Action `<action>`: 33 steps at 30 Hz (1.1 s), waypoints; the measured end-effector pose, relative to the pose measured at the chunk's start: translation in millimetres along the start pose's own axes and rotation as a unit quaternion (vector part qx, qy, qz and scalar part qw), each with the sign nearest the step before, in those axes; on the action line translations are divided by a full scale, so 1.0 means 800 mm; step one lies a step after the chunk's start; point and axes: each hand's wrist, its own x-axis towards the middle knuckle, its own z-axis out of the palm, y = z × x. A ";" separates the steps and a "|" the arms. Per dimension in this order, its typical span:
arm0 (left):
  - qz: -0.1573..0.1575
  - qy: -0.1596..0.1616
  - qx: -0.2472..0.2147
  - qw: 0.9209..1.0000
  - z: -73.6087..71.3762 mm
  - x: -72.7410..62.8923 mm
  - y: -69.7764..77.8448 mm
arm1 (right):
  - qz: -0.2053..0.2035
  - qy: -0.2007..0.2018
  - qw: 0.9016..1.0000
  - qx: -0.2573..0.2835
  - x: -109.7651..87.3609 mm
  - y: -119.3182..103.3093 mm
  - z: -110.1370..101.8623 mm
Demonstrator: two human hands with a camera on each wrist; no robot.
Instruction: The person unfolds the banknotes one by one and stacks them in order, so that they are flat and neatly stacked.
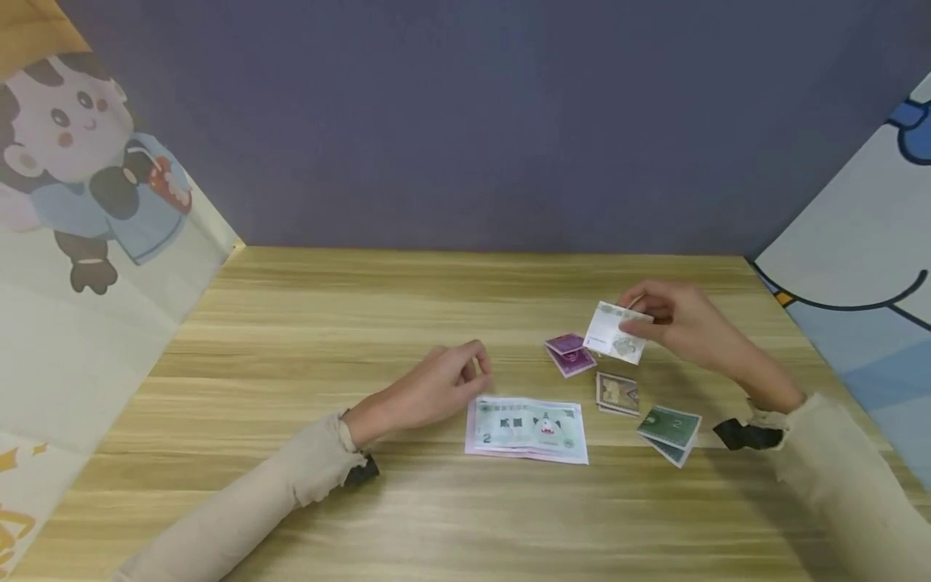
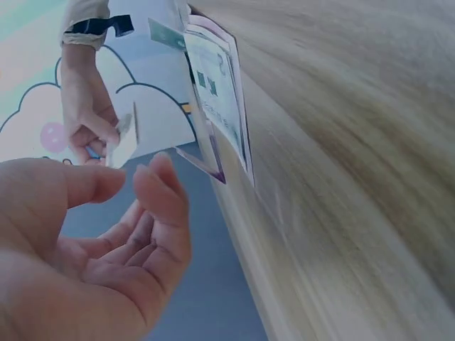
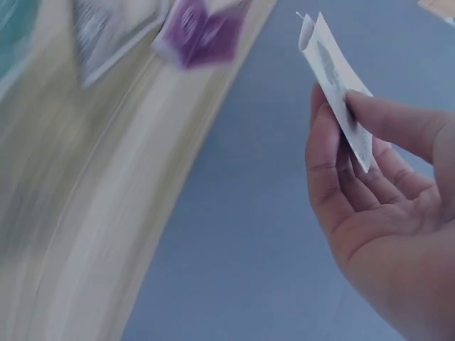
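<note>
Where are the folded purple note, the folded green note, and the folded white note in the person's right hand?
Folded purple note [image 1: 573, 360]: head view, on its lower flap.
Folded green note [image 1: 669, 428]: head view, on its upper flap.
Folded white note [image 1: 612, 335]: head view, middle of its visible face.

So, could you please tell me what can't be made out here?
Head view: fine print on the folded white note in the right hand, too small.
Head view: most of the pink sheet, covered by the pale green note.
Right wrist view: top of the purple note, cut off by the frame edge, print blurred.
</note>
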 end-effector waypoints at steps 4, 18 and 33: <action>0.023 0.024 -0.018 0.999 0.000 0.000 0.004 | -0.018 -0.015 0.999 0.028 0.000 -0.026 0.014; 0.074 0.022 -0.112 0.991 0.010 -0.012 0.033 | -0.067 -0.098 0.986 0.120 -0.005 -0.100 0.078; 0.067 0.064 -0.165 0.982 0.007 -0.025 0.031 | 0.002 -0.061 0.978 0.197 -0.020 -0.096 0.104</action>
